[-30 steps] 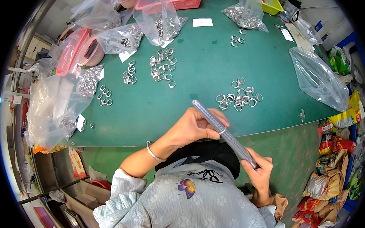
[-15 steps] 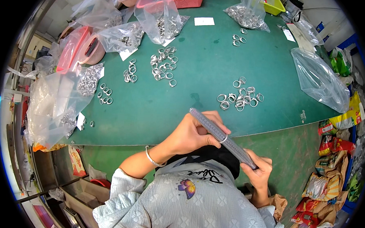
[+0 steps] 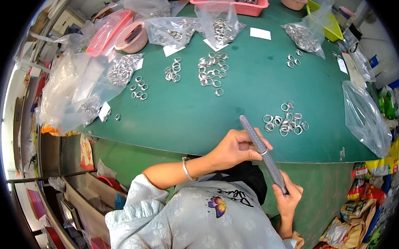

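A grey tapered ring mandrel [image 3: 273, 169] with fine markings slants over the table's near edge, its narrow end pointing away from me. One silver ring [image 3: 264, 152] sits around it near the middle. My left hand [image 3: 230, 148] is closed there, with thumb and fingers pinching the ring at the mandrel's sides. My right hand [image 3: 289, 198] grips the thick lower end. Beyond the mandrel's tip, to the right, lies a loose pile of silver rings [image 3: 285, 125]. Further left are more groups of rings [image 3: 213, 68].
Plastic bags of rings [image 3: 122, 70] line the left and far side of the green table [image 3: 173, 119]. A pink basket [image 3: 252, 10], a pink bowl [image 3: 136, 42] and a yellow-green tray [image 3: 332, 30] stand there too. An empty clear bag [image 3: 367, 119] lies at the right edge.
The view has shifted, so the table's contents sit further right in the picture. The mandrel now stands steeper. Both hands keep their hold, and the ring stays around it.
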A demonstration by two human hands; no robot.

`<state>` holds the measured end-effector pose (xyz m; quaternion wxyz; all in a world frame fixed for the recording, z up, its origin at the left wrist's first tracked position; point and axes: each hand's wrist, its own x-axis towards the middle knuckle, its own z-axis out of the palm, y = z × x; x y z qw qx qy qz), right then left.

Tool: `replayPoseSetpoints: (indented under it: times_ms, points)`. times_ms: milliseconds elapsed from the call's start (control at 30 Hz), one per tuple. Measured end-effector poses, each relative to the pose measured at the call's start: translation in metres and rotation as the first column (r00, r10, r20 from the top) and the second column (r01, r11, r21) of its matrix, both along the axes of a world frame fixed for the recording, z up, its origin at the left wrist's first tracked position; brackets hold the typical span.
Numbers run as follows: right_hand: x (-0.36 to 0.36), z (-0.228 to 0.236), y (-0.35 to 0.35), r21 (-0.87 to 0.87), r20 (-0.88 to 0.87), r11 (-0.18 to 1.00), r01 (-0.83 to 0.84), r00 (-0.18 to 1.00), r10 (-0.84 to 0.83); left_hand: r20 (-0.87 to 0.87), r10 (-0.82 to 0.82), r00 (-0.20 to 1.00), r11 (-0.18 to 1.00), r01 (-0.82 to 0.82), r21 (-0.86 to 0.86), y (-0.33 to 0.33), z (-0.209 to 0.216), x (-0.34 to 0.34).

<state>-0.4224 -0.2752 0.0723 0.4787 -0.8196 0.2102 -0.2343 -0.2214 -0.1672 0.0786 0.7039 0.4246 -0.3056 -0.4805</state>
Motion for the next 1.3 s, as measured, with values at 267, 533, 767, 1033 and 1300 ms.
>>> replayPoseSetpoints:
  times_ms: [267,533,767,1033,1300]
  points:
    - [0.009,-0.003,0.002,-0.171,0.014,0.985,-0.031,0.999,0.034,-0.128,0.082,0.988,0.996,-0.084,-0.012,0.011,-0.009,-0.004]
    - [0.002,0.002,-0.005,0.286,-0.067,0.954,-0.091,0.991,0.115,0.035,0.032,0.999,0.998,-0.03,-0.061,0.017,0.005,0.002]
    - [0.006,0.006,-0.005,0.436,-0.059,0.888,-0.149,0.979,0.194,0.106,0.041,0.993,0.988,-0.024,-0.152,0.021,-0.002,0.007]
    - [0.02,0.012,0.002,0.09,0.008,0.977,-0.195,0.981,0.195,0.188,0.274,0.943,0.956,-0.245,-0.162,0.021,0.002,-0.007]
    - [0.024,0.015,0.002,0.012,-0.036,0.985,-0.172,0.984,0.172,0.098,0.195,0.976,0.981,-0.194,-0.023,0.026,0.002,0.001]
